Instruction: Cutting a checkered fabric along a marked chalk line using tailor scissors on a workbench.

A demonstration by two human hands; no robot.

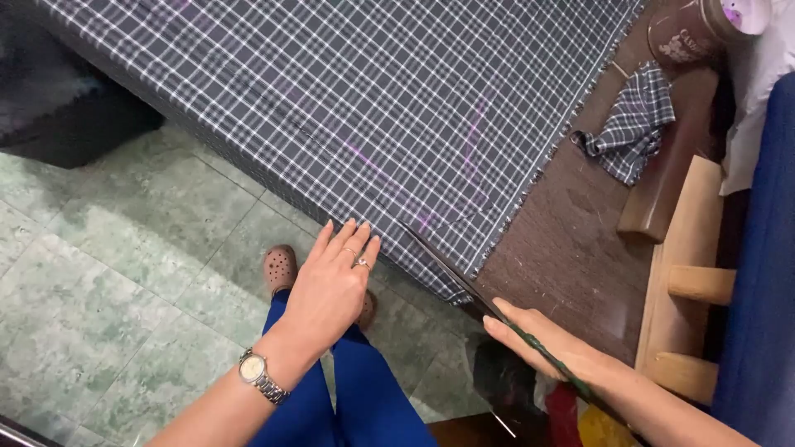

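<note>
A dark checked cloth (356, 99) with pink chalk lines lies spread over a brown table and hangs over its near edge. My left hand (331, 285), with rings and a wristwatch, rests flat with fingers apart on the cloth's hanging edge. My right hand (551, 348) grips large dark scissors (464, 277), whose blades point up-left and meet the cloth's edge near a chalk mark.
A small scrap of the same checked cloth (633, 124) lies on the bare brown table top (571, 240) at right, near a brown tin (687, 37). A wooden frame (691, 281) and blue fabric (762, 273) stand at far right. Green tiled floor (108, 273) lies below.
</note>
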